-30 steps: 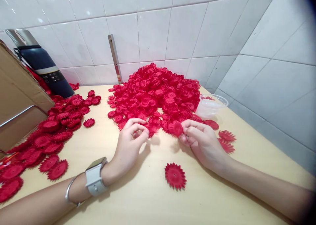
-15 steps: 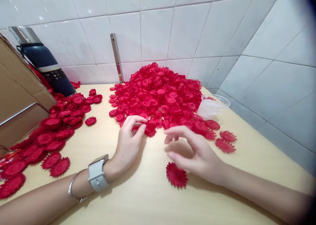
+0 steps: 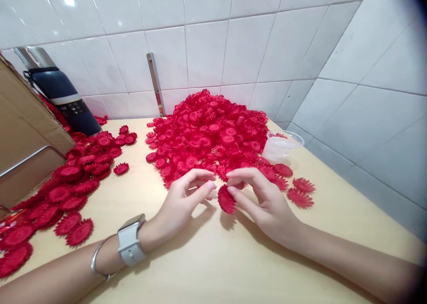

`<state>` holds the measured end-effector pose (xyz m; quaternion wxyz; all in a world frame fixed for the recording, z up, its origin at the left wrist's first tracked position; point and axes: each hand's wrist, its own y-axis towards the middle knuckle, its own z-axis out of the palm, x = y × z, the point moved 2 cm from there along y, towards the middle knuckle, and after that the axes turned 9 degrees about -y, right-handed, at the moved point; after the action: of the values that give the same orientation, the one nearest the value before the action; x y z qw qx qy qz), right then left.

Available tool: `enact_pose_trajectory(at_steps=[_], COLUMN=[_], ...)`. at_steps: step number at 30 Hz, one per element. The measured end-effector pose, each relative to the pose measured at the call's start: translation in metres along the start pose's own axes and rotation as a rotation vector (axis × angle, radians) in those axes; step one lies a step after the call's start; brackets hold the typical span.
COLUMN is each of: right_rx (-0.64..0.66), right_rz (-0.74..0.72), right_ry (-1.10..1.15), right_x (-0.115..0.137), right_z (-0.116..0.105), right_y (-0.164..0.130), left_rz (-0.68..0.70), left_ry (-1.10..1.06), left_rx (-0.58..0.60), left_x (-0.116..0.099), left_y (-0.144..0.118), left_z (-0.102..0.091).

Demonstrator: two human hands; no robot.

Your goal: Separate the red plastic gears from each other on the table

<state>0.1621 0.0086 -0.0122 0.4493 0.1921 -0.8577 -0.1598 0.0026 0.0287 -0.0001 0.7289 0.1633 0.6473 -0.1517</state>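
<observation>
My right hand (image 3: 270,204) pinches a red toothed flower disc (image 3: 226,200) by its edge between thumb and fingers. The disc is tilted upright and hangs just above the table, its shadow below. Close by on the left, my left hand (image 3: 187,197) has its thumb and fingertips drawn near together in a pinch; whether something small is between them I cannot make out. A watch and a bangle are on that wrist. Behind both hands rises a large heap of similar red discs (image 3: 208,133).
More red discs (image 3: 71,188) spread along the left side beside a cardboard box (image 3: 30,139) and a dark blue bottle (image 3: 66,95). A clear plastic cup (image 3: 280,148) lies right of the heap. Tiled walls (image 3: 207,50) bound the table (image 3: 187,268) behind and at right.
My right hand has taken hold of the single disc lying on the table and lifted it forward. My left hand has moved right, away from the heap's edge, toward the right hand.
</observation>
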Motion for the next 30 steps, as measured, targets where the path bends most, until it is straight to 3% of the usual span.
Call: enact_pose_trajectory(at_steps=[5, 12, 16, 19, 30], right_rx=[-0.093, -0.089, 0.054, 0.173, 0.286], right_rz=[-0.056, 0.001, 0.188, 0.286, 0.344], right_ry=[-0.014, 0.074, 0.226, 0.345, 0.469], right_x=[-0.0007, 0.0013, 0.0014, 0.001, 0.0006], right_z=[-0.0011, -0.0019, -0.0019, -0.0006, 0.0012], right_y=[-0.0001, -0.0003, 0.0023, 0.0049, 0.0094], left_rz=[-0.126, -0.153, -0.112, -0.111, -0.101], left_ry=[-0.161, -0.198, -0.144, -0.15, -0.156], left_rx=[0.178, 0.172, 0.075, 0.116, 0.139], left_x=[0.0029, 0.0069, 0.0074, 0.0075, 0.0078], left_y=[0.0006, 0.0017, 0.0035, 0.0034, 0.0027], left_z=[0.0044, 0.0033, -0.0004, 0.0002, 0.0009])
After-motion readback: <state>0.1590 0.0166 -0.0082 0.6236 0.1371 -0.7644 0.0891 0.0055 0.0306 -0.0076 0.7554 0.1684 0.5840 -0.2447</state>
